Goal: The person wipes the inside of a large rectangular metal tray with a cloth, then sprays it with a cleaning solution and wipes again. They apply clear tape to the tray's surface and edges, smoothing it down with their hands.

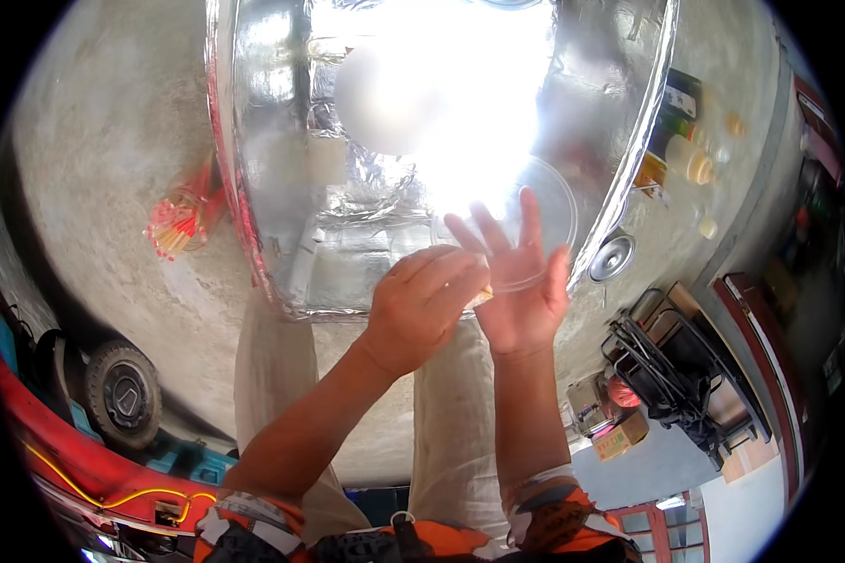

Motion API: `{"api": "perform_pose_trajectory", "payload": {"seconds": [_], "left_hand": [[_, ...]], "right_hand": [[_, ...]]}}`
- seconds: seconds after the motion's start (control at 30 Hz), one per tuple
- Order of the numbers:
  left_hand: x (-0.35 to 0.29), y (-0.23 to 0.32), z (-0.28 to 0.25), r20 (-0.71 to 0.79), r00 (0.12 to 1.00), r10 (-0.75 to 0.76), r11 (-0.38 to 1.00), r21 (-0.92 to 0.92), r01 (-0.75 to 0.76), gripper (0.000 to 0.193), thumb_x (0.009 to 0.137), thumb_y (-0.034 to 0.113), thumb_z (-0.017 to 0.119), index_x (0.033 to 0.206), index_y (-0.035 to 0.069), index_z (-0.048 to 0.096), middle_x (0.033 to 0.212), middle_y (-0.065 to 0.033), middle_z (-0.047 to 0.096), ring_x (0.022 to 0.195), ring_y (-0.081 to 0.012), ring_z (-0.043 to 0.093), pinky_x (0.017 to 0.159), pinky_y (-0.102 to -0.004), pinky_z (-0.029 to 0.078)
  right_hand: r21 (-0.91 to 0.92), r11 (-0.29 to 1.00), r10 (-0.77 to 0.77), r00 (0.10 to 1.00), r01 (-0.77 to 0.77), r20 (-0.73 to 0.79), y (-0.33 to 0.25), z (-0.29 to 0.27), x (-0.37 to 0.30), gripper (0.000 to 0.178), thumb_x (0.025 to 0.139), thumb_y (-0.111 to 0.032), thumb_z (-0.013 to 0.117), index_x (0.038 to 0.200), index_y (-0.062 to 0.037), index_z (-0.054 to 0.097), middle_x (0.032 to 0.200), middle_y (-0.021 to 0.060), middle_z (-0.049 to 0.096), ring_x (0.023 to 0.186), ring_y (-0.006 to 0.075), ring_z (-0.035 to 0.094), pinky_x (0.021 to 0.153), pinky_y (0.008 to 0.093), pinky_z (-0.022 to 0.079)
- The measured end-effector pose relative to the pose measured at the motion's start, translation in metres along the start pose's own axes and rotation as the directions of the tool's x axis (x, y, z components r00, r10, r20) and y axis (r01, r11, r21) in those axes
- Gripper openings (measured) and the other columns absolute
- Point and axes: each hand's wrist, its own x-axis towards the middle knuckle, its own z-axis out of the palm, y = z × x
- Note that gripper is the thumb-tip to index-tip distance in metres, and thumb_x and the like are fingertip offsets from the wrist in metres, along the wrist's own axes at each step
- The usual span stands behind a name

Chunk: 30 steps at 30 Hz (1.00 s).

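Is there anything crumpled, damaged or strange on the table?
Yes. The silver foil sheet covering the table is heavily creased, and strong glare washes out its middle. The clear round plastic lid by the right hand seems undamaged.

Harsh daylight, blown-out white glare off the foil-lined tray [282,235] at far centre, washing out the fingertips [498,230], fisheye bending and black vignette at edges, soft focus at left and right rim

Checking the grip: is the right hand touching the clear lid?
Touching. The head view shows the clear lid lying against the right hand, its fingers spread behind it.
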Motion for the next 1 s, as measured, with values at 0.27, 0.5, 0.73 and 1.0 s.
{"api": "perform_pose_trajectory", "payload": {"seconds": [0.27,0.5,0.73,1.0], "left_hand": [[0.010,-0.008,-0.012,0.109,0.989,0.099,0.967,0.224,-0.121,0.032,0.058,0.006,0.064,0.089,0.013,0.064,0.096,-0.0020,0.056,0.096,-0.0223,0.051,0.076,-0.0344,0.039],[0.008,-0.043,-0.034,-0.061,0.989,-0.137,0.961,0.232,0.147,0.030,0.064,0.001,0.061,0.093,0.010,0.063,0.096,-0.0077,0.056,0.092,-0.0265,0.053,0.076,-0.0353,0.043],[0.011,-0.005,-0.016,-0.089,0.956,-0.279,0.960,-0.005,0.280,0.021,0.068,0.002,0.062,0.089,0.004,0.061,0.087,-0.0112,0.058,0.084,-0.0280,0.056,0.075,-0.0339,0.045],[0.010,-0.046,-0.013,-0.174,0.932,-0.317,0.940,0.070,0.333,0.016,0.070,0.005,0.062,0.086,0.008,0.063,0.081,-0.0096,0.057,0.075,-0.0252,0.056,0.068,-0.0322,0.045]], "right_hand": [[0.136,0.990,0.038,0.999,-0.042,0.029,0.002,-0.010,-0.003,0.059,0.091,-0.046,0.034,0.140,-0.0320,0.005,0.141,0.0225,0.015,0.126,0.0422,0.022,0.095,0.0525,0.032],[0.005,0.998,0.061,0.998,-0.062,0.027,-0.003,-0.018,0.000,0.069,0.089,-0.047,0.039,0.139,-0.0327,-0.006,0.142,0.0210,0.013,0.127,0.0409,0.023,0.095,0.0563,0.029],[-0.051,0.999,0.013,1.000,-0.012,0.022,0.010,-0.033,0.003,0.070,0.090,-0.040,0.040,0.139,-0.0296,-0.009,0.140,0.0226,0.018,0.123,0.0416,0.029,0.095,0.0527,0.032],[0.048,0.989,0.139,0.990,-0.141,0.038,0.021,-0.032,-0.015,0.062,0.093,-0.033,0.035,0.140,-0.0190,-0.004,0.133,0.0322,0.027,0.115,0.0452,0.040,0.095,0.0484,0.035]]}}
